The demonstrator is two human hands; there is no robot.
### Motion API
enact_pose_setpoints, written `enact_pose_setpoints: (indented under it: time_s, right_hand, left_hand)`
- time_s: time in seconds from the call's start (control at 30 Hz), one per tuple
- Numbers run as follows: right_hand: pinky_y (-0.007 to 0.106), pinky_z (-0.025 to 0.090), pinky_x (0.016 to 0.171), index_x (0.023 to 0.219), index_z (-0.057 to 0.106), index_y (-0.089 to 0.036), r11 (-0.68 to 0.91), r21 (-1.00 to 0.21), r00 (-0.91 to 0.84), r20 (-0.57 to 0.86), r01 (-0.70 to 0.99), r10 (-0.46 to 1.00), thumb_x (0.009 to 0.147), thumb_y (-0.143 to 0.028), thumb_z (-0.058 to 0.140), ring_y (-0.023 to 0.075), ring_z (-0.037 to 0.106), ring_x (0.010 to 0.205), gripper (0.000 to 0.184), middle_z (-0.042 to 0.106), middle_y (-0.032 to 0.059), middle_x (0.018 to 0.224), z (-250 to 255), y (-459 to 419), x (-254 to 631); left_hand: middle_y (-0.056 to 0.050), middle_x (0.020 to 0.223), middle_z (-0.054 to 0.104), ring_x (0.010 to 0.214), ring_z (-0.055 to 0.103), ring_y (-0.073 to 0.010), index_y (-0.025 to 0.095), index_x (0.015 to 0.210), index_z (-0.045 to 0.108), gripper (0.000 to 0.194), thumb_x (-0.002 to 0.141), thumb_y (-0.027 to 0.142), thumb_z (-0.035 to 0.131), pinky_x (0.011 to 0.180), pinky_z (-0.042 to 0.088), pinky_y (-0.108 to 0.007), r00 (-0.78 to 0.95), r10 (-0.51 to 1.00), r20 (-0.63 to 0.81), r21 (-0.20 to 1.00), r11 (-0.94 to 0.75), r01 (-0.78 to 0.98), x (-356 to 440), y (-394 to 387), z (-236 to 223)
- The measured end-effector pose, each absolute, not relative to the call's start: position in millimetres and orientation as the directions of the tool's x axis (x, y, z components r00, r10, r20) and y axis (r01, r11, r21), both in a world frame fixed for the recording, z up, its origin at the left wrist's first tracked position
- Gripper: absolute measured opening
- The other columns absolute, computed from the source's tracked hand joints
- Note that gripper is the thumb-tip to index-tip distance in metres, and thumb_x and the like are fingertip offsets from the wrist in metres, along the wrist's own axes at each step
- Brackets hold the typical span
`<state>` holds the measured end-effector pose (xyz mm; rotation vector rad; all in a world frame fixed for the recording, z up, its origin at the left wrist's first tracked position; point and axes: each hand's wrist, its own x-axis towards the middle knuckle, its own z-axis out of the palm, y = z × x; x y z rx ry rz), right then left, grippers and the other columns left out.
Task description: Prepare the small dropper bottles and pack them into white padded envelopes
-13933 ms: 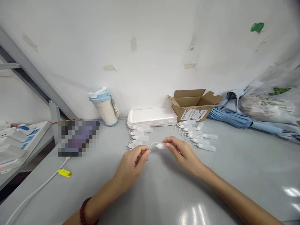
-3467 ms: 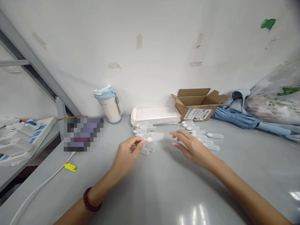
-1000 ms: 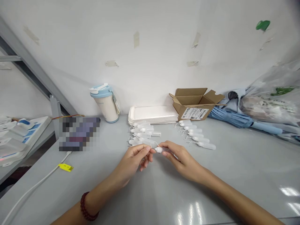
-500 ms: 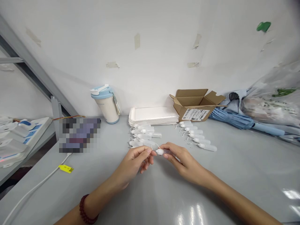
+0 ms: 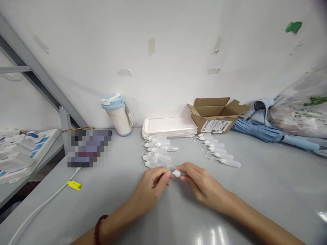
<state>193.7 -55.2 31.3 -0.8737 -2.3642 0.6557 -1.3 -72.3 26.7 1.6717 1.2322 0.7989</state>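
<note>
From the left I see a blurred-out device [image 5: 89, 148], a tumbler [image 5: 119, 117], stacked white envelopes [image 5: 170, 126] with loose bottles [image 5: 157, 149] just beyond my left hand [image 5: 150, 187], an open carton [image 5: 216, 117], a bottle row [image 5: 217, 149] and a blue umbrella [image 5: 260, 129]. I have the left fingertips pinched on a thin strap [image 5: 171, 166]; my right hand [image 5: 201, 182] grasps the held bottle [image 5: 176, 173] between both hands, nozzle pointing left, long axis running roughly side to side.
</note>
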Motion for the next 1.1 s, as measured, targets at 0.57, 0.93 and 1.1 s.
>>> enact_pose_setpoints:
  time_s: [0.57, 0.93, 1.1]
  right_hand:
    - [0.031, 0.049, 0.075, 0.114, 0.05, -0.019, 0.648, -0.621, -0.686, 0.233, 0.441, 0.69, 0.092, -0.014, 0.036, 0.0177, 0.058, 0.087, 0.027, 0.059, 0.009, 0.098, 37.9, -51.6, 197.6]
    - [0.03, 0.049, 0.075, 0.109, 0.052, -0.017, 0.674, -0.574, -0.727, 0.186, 0.466, 0.661, 0.091, -0.013, 0.037, 0.0179, 0.058, 0.088, 0.024, 0.059, 0.0096, 0.098, 27.4, -49.6, 194.2]
    - [0.036, 0.046, 0.086, 0.121, 0.043, -0.019, 0.67, -0.464, -0.593, 0.324, 0.579, 0.737, 0.092, -0.032, 0.042, 0.0212, 0.054, 0.102, 0.032, 0.054, 0.0123, 0.111, 35.0, -32.5, 212.1]
  left_hand:
    - [0.0, 0.072, 0.056, 0.065, 0.048, -0.0131, 0.018, 0.08, 0.059, 0.018, 0.085, 0.031, 0.048, 0.059, 0.037, -0.023, 0.326, 0.945, 0.024, 0.92, -0.149, 0.362, -5.9, -65.2, 34.3]
    - [0.003, 0.056, 0.053, 0.051, 0.042, -0.0095, 0.016, 0.067, 0.058, 0.018, 0.082, 0.018, 0.049, 0.051, 0.033, -0.021, 0.434, 0.895, 0.102, 0.75, -0.356, 0.557, -9.2, -60.6, 23.7]
    - [0.001, 0.068, 0.062, 0.059, 0.051, -0.0108, 0.018, 0.076, 0.061, 0.016, 0.085, 0.023, 0.049, 0.054, 0.038, -0.021, 0.21, 0.927, 0.311, 0.717, -0.374, 0.589, -21.2, -53.7, 36.3]
